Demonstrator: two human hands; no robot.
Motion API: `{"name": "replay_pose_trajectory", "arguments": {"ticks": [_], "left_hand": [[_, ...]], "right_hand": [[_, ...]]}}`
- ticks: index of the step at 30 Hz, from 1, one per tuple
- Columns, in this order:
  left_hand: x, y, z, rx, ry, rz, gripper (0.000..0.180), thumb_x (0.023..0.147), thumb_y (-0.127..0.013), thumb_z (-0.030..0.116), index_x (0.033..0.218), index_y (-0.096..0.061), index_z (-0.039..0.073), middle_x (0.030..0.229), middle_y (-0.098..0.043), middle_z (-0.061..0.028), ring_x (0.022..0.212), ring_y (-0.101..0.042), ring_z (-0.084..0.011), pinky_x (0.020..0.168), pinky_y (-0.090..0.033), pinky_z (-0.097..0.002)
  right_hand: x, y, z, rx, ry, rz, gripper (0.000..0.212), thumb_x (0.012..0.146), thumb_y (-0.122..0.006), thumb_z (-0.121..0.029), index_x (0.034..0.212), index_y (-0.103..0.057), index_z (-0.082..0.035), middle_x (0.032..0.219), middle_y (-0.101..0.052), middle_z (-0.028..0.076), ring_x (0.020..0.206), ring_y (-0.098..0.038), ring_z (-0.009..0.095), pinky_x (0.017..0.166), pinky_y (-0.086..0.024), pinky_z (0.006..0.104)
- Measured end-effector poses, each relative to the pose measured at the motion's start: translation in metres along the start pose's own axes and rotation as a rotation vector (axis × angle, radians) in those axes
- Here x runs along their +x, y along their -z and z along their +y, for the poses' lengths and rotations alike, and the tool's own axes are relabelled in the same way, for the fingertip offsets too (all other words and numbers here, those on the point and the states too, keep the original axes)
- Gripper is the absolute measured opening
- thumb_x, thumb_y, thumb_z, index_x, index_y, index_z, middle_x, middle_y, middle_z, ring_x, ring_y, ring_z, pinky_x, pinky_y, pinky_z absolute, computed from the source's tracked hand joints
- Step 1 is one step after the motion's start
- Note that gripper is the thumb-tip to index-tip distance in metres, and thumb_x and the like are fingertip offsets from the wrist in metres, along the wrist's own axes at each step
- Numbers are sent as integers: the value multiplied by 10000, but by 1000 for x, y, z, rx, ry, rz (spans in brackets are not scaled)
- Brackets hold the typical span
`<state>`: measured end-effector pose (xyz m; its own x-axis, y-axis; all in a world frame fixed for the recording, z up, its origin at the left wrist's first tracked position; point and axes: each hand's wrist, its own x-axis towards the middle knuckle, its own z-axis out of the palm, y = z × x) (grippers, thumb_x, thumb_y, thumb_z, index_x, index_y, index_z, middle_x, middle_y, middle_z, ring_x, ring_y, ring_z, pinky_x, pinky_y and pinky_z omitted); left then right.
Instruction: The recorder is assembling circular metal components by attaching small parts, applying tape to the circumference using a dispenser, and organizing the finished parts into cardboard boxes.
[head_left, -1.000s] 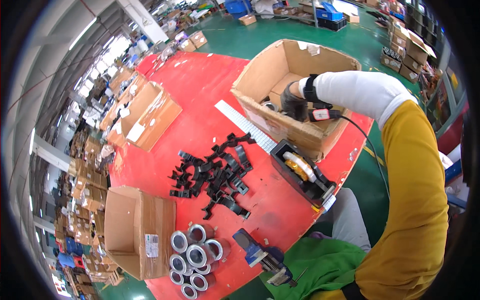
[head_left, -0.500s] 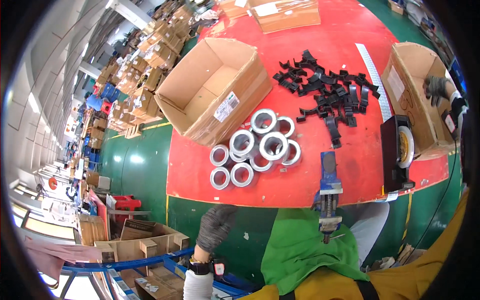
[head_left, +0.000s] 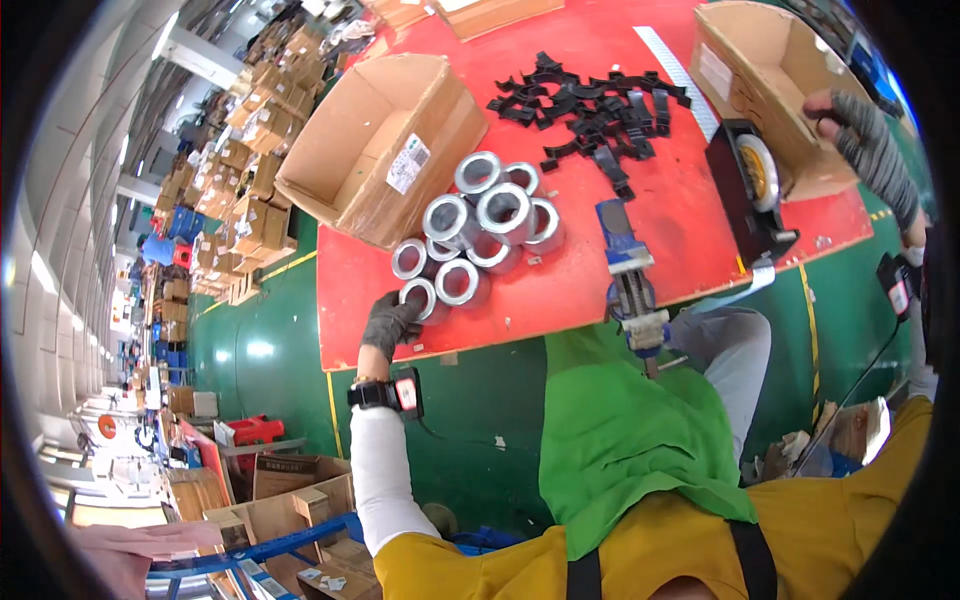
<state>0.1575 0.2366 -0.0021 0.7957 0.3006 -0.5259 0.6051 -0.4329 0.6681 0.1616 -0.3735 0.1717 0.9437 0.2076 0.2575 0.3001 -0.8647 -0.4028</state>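
Observation:
My left hand [head_left: 388, 326], in a dark grey glove, is at the near left end of a cluster of silver metal rings [head_left: 456, 282]. Its fingers close around the outside of the nearest ring [head_left: 419, 299], which still sits on the red table [head_left: 480, 335]. My right hand [head_left: 862, 142], in a grey glove with bare fingertips, hovers at the near right side of an open cardboard box [head_left: 740, 82]. Its fingers are slightly bent and apart, and nothing shows in them. Thin black curved clips [head_left: 610, 112] lie in a loose heap beyond the rings.
A blue bench vise [head_left: 630, 275] is at the table's front edge. Right of it stands a black tape dispenser [head_left: 750, 190]. Another open carton [head_left: 375, 150] sits behind the rings, with a steel ruler [head_left: 680, 80] farther right. A cable [head_left: 850, 405] hangs by my right arm.
My left hand has come up from below the table edge to the nearest metal ring. My right hand has drawn out of the right box toward its near side. The view has shifted.

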Motion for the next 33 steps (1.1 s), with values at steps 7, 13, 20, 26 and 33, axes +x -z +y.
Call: {"name": "replay_pose_trajectory", "arguments": {"ticks": [7, 13, 20, 26, 33], "left_hand": [[-13, 10, -20, -166, -155, 146, 339, 717, -580, 93, 1044, -609, 8, 870, -629, -100, 686, -629, -206, 520, -549, -311], [-49, 9, -59, -535, -364, 47, 437, 729, -500, 33, 1163, -532, -1, 1029, -605, -104, 867, -616, -217, 717, -530, -333], [-115, -72, 53, -66, -862, 74, 552, 638, -564, -3, 1184, -485, 6, 1025, -581, -117, 967, -565, -223, 846, -447, -297], [-131, -167, 98, 91, -1325, 372, 736, 586, -709, 5, 1247, -387, -5, 1175, -470, -140, 1073, -478, -271, 914, -403, -363], [-131, -207, 94, 147, -1406, 449, 845, 547, -797, 107, 1271, -374, 4, 1117, -446, -102, 1033, -475, -251, 883, -412, -350]], "right_hand": [[-87, -88, -29, 245, 241, -208, 211, 770, -603, -65, 974, -603, -10, 876, -619, 154, 797, -613, 303, 723, -483, 351], [-132, -150, -59, 383, 220, -211, 253, 769, -610, -129, 997, -598, -19, 908, -610, 175, 855, -595, 330, 769, -478, 379], [-137, -229, -91, 201, 311, -171, 464, 756, -605, -318, 1088, -555, 3, 1050, -567, 195, 977, -542, 356, 856, -427, 427], [-148, -245, -103, 195, 194, -248, 442, 764, -594, -310, 1111, -545, -42, 968, -582, 170, 924, -554, 342, 791, -441, 427], [-156, -241, -108, 261, 85, -280, 452, 748, -590, -330, 1086, -555, -31, 982, -602, 178, 909, -585, 329, 788, -459, 426]]}}
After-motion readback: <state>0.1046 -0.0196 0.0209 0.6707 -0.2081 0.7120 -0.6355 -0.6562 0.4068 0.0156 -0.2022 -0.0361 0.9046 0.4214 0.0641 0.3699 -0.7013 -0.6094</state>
